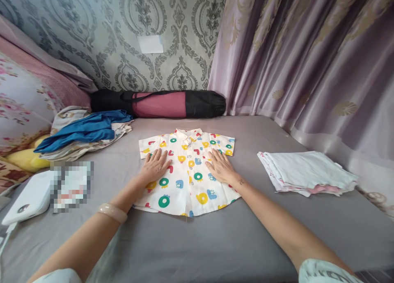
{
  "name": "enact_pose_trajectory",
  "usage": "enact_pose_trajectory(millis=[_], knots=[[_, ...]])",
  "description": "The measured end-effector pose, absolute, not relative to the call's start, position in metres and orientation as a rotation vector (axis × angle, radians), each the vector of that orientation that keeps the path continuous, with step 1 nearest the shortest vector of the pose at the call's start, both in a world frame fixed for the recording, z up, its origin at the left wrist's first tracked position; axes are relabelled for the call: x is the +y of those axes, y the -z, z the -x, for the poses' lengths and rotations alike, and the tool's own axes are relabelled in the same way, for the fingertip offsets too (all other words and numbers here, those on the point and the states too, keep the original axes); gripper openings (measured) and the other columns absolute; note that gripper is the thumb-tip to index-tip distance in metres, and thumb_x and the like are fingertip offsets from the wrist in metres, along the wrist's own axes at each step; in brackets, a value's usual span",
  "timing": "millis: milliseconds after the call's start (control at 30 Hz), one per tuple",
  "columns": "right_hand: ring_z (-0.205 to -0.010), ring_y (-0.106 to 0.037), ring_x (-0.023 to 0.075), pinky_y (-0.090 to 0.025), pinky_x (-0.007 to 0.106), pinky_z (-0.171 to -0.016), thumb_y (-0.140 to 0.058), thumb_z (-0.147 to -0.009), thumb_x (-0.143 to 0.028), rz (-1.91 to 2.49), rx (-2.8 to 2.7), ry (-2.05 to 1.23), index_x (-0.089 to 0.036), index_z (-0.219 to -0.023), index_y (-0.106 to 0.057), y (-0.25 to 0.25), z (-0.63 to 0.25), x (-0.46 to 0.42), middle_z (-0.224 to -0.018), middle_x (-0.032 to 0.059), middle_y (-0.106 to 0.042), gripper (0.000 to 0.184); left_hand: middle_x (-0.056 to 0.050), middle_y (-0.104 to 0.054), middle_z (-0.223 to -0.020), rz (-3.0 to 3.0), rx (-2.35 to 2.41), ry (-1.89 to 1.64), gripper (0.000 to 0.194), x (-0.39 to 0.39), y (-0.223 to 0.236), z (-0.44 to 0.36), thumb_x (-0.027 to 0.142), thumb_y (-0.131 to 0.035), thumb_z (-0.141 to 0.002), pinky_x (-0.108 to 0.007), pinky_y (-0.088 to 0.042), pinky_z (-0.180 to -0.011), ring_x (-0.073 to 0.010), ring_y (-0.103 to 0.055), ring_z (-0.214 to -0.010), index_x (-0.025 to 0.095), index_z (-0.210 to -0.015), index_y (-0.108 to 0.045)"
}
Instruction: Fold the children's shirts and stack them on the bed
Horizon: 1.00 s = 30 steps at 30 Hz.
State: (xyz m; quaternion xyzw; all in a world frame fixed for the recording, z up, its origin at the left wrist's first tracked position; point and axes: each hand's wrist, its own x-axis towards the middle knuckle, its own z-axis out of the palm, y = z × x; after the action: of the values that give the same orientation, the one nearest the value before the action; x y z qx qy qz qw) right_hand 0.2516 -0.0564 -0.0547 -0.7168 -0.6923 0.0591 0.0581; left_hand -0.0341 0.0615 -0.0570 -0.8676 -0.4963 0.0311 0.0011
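Note:
A small white shirt (187, 180) with coloured rings and shapes lies spread flat, front up, on the grey bed sheet (215, 242). My left hand (155, 166) rests flat on the shirt's left chest, fingers stretched out. My right hand (220, 166) lies flat on the shirt's right chest, fingers apart as well. Neither hand grips anything. A pale bangle (112, 212) sits on my left wrist.
A folded stack of white and pink cloth (306, 174) lies to the right. A heap of blue and patterned clothes (86, 133) sits at the back left. A black and pink rolled mat bag (160, 104) lies against the wall. A white device (29, 196), pillows and curtains border the bed.

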Motion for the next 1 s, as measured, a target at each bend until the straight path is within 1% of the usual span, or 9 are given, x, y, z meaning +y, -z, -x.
enact_pose_trajectory(millis=[200, 333, 467, 567, 667, 767, 800, 867, 1000], knots=[[-0.148, -0.005, 0.0249, -0.003, 0.047, -0.118, -0.014, -0.099, -0.053, 2.121, -2.091, -0.251, -0.016, -0.153, -0.024, 0.035, -0.239, -0.076, -0.161, 0.0093, -0.009, 0.067, -0.020, -0.021, -0.157, 2.766, -1.479, -0.158, 0.065, 0.033, 0.031, 0.023, 0.049, -0.023, -0.098, -0.055, -0.010, -0.116, -0.0320, -0.012, -0.147, 0.009, -0.147, -0.034], [-0.148, 0.001, 0.0272, -0.003, 0.053, -0.117, -0.017, -0.098, -0.058, 1.928, -2.252, -0.378, -0.027, -0.154, -0.020, 0.025, -0.213, -0.113, -0.162, 0.0048, -0.003, 0.065, -0.009, -0.015, -0.160, 3.228, -0.897, -0.178, 0.069, -0.023, 0.021, 0.009, 0.060, -0.018, -0.096, -0.046, -0.012, -0.118, -0.0233, -0.010, -0.148, 0.020, -0.153, -0.018], [-0.147, 0.002, 0.0325, -0.002, 0.058, -0.116, -0.024, -0.098, -0.055, 1.946, -2.283, -0.445, -0.026, -0.154, -0.021, 0.029, -0.198, -0.129, -0.162, 0.0068, -0.004, 0.064, -0.014, -0.009, -0.160, 3.328, -0.745, -0.168, 0.088, -0.053, 0.028, 0.005, 0.073, -0.025, -0.089, -0.049, -0.006, -0.118, -0.0284, -0.004, -0.148, 0.016, -0.154, -0.011], [-0.147, 0.002, 0.0331, -0.001, 0.058, -0.116, -0.027, -0.098, -0.053, 1.973, -2.273, -0.422, -0.024, -0.154, -0.023, 0.032, -0.196, -0.129, -0.161, 0.0079, -0.006, 0.063, -0.016, -0.009, -0.160, 3.325, -0.740, -0.163, 0.092, -0.053, 0.028, 0.006, 0.075, -0.025, -0.087, -0.051, -0.006, -0.118, -0.0302, -0.004, -0.148, 0.014, -0.154, -0.011], [-0.147, -0.001, 0.0318, -0.003, 0.057, -0.116, -0.023, -0.098, -0.056, 1.949, -2.282, -0.462, -0.025, -0.154, -0.023, 0.030, -0.200, -0.128, -0.161, 0.0078, -0.006, 0.064, -0.018, -0.024, -0.157, 3.324, -0.730, -0.133, 0.092, -0.044, 0.017, 0.004, 0.078, -0.031, -0.083, -0.053, -0.014, -0.116, -0.0337, -0.020, -0.145, 0.014, -0.150, -0.027], [-0.148, -0.002, 0.0284, -0.004, 0.056, -0.116, -0.015, -0.098, -0.057, 1.979, -2.227, -0.407, -0.025, -0.154, -0.020, 0.025, -0.212, -0.119, -0.162, 0.0072, -0.005, 0.065, -0.013, -0.053, -0.140, 3.312, -0.780, 0.001, 0.067, -0.026, 0.007, -0.010, 0.068, -0.028, -0.091, -0.049, -0.029, -0.111, -0.0287, -0.048, -0.129, 0.022, -0.133, -0.052], [-0.148, -0.002, 0.0274, -0.003, 0.056, -0.116, -0.013, -0.098, -0.057, 2.024, -2.183, -0.344, -0.024, -0.154, -0.020, 0.024, -0.218, -0.114, -0.162, 0.0073, -0.005, 0.066, -0.012, -0.056, -0.135, 3.284, -0.843, 0.082, 0.061, -0.017, 0.006, -0.018, 0.062, -0.023, -0.096, -0.046, -0.033, -0.108, -0.0263, -0.051, -0.126, 0.022, -0.129, -0.055], [-0.148, -0.001, 0.0267, -0.001, 0.054, -0.117, -0.014, -0.098, -0.055, 2.146, -2.084, -0.202, -0.019, -0.154, -0.021, 0.024, -0.232, -0.100, -0.161, 0.0086, -0.005, 0.067, -0.013, -0.047, -0.144, 3.210, -0.843, 0.214, 0.056, 0.003, 0.009, -0.036, 0.056, -0.026, -0.097, -0.043, -0.034, -0.108, -0.0263, -0.042, -0.134, 0.021, -0.133, -0.051], [-0.148, -0.006, 0.0248, -0.003, 0.049, -0.118, -0.015, -0.099, -0.051, 2.313, -1.975, -0.129, -0.009, -0.153, -0.021, 0.037, -0.257, -0.074, -0.160, 0.0129, -0.010, 0.069, -0.016, -0.026, -0.157, 3.070, -0.994, 0.205, 0.059, 0.037, 0.031, -0.072, 0.049, -0.029, -0.098, -0.049, -0.017, -0.116, -0.0292, -0.017, -0.146, 0.014, -0.145, -0.036]])
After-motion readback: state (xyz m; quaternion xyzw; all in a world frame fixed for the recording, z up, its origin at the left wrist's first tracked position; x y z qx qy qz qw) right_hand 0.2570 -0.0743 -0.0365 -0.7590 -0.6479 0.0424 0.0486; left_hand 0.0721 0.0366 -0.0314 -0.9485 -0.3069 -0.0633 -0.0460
